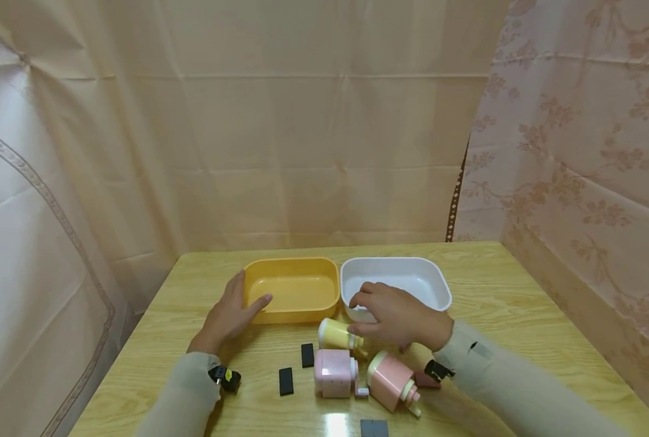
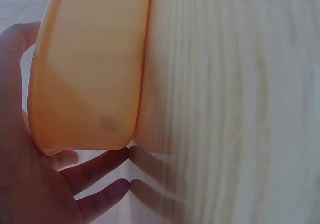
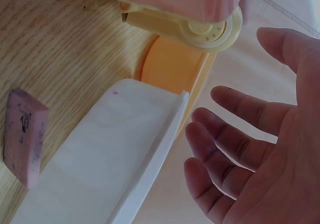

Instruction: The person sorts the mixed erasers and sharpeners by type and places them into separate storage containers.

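My left hand [image 1: 227, 312] is at the left end of a yellow plastic basin [image 1: 292, 316]. Its thumb lies over the front rim, while the other fingers extend along the outside of the end wall. In the left wrist view, fingertips [image 2: 120, 155] reach down to the table beside the basin. Over the front left of a white basin [image 1: 436, 285] hovers my right hand [image 1: 392, 312], its fingers loosely bent around nothing. Just below it lies a yellow crank pencil sharpener [image 1: 334, 335]. Nearer me are a lilac sharpener [image 1: 334, 373] and a pink sharpener [image 1: 392, 377].
Two black erasers [image 1: 285, 381] lie left of the sharpeners. A grey block [image 1: 374, 428] sits at the front edge of view, and a speckled pink eraser [image 3: 26, 139] shows near the white basin. Curtains [image 1: 313, 152] hang behind and beside the wooden table [image 1: 494, 315].
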Tool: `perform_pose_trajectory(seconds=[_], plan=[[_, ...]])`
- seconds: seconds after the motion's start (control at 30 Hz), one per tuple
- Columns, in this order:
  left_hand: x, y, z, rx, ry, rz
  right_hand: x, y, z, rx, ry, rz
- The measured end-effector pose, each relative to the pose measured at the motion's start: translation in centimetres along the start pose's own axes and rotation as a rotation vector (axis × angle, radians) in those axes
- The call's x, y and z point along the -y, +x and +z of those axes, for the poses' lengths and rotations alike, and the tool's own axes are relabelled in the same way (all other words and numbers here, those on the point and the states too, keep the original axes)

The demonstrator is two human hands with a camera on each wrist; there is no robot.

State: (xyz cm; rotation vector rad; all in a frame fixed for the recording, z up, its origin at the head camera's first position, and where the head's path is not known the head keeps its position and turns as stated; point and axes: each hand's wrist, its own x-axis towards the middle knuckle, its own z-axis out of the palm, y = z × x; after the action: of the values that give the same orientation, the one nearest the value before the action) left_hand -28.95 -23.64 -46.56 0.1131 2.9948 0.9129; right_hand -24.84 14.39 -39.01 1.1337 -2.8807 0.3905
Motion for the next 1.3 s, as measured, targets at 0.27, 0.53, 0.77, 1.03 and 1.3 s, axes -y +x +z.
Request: perform_pose_trajectory(seconds=[0.27, 0.53, 0.77, 1.03, 1.3], plan=[[0.0, 0.0, 0.2, -0.035, 0.032, 0.049, 0.4, 0.3, 0.4, 0.019, -0.010, -0.008], [0.0, 0.5, 0.5, -0.060, 0.031, 0.090, 0.5, 0.5, 0.6, 0.061, -0.001, -0.010], [0.1, 0.4, 0.6, -0.047, 0.036, 0.070, 0.7, 0.6, 1.2, 0.089, -0.002, -0.014], [0.2, 0.4, 0.5, -0.016, 0.062, 0.073, 0.8, 0.8, 1.5, 0.123, 0.003, -0.003], [0.0, 0.3, 0.0, 0.020, 0.093, 0.062, 1.3, 1.4, 1.5, 0.114, 0.012, -0.043]])
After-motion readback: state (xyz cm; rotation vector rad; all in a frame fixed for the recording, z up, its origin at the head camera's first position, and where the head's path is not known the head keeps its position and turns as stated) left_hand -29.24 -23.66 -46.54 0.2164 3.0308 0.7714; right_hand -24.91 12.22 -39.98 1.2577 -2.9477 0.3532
